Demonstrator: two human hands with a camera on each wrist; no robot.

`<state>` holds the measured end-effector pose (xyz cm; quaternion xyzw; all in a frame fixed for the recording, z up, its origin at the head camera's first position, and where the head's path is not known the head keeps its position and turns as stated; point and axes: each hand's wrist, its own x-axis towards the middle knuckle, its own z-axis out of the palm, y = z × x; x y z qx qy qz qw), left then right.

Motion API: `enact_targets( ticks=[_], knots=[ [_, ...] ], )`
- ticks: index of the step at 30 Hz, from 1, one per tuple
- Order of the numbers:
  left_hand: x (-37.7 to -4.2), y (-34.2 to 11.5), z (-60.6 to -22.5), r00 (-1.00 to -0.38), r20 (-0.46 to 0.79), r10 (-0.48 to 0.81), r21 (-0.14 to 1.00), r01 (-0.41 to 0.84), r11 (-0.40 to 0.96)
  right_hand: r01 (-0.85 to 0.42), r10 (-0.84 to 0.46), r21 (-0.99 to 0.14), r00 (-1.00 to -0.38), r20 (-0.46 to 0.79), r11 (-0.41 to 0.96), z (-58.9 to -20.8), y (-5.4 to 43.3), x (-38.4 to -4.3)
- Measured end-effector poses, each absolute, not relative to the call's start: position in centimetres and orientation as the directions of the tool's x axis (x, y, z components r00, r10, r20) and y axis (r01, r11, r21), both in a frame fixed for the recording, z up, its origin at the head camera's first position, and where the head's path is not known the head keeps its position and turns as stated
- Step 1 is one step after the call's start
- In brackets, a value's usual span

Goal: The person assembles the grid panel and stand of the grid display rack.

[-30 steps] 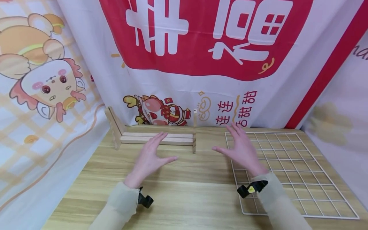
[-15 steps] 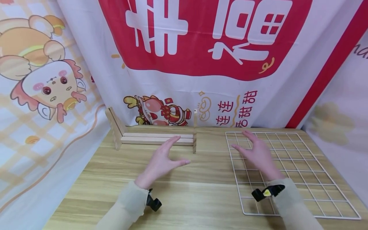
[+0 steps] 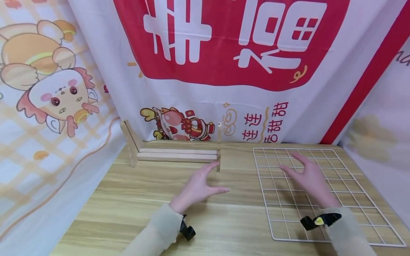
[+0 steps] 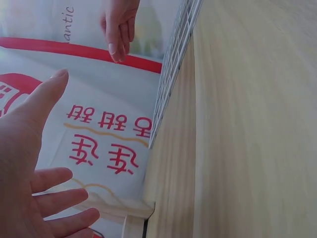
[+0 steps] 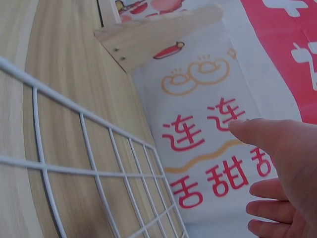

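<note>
My left hand [image 3: 200, 186] hovers over the middle of the table, thumb and fingers spread apart, holding nothing. Just beyond its fingertips stands the wooden rack [image 3: 177, 155], with two pale slats between upright end pieces. My right hand [image 3: 309, 177] is above the white wire grid [image 3: 272, 202], thumb held away from the fingers and nothing in it. The grid lies flat on the table's right side. In the right wrist view the extended thumb and several fingers of the right hand [image 5: 292, 173] show beside the grid. The left wrist view shows the left hand [image 4: 29, 163] with fingers apart.
The wood-grain table [image 3: 134, 206] extends under both hands. A white cloth with a red printed panel [image 3: 224, 46] hangs behind it. Another printed cloth [image 3: 54, 106] hangs along the left side. Black straps with small cameras [image 3: 320, 221] are on both wrists.
Both hands have moved to the right and slightly nearer to me, staying spread. The right hand has passed from the grid's left edge to over its middle. Rack and grid have stayed in place.
</note>
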<state>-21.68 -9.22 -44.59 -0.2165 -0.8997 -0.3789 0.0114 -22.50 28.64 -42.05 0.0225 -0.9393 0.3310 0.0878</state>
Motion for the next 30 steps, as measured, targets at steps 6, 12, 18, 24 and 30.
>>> enact_targets(
  ticks=[6,12,18,24,30],
  knots=[
    [-21.5,-6.9,-44.9,-0.901,0.13,0.415,0.768,0.356,0.533,-0.064,0.042,-0.653,-0.988,0.146,0.754,-42.7,31.3,-21.9],
    [-21.2,-5.0,-45.5,-0.89,0.094,0.446,0.824,0.321,0.467,0.011,0.104,-0.665,-0.99,0.1,0.747,-43.2,34.7,-21.2],
    [-20.5,-3.3,-45.8,-0.895,0.02,0.446,0.869,0.236,0.436,0.069,0.133,-0.634,-0.99,0.055,0.77,-43.4,37.6,-20.5],
    [-20.3,-2.0,-46.0,-0.897,-0.012,0.442,0.913,0.17,0.371,0.094,0.157,-0.606,-0.986,0.052,0.79,-43.5,40.2,-20.0],
    [-20.0,-0.5,-46.7,-0.878,-0.05,0.477,0.944,0.114,0.309,0.098,0.185,-0.64,-0.98,0.07,0.762,-44.2,42.4,-19.3]
  ],
)
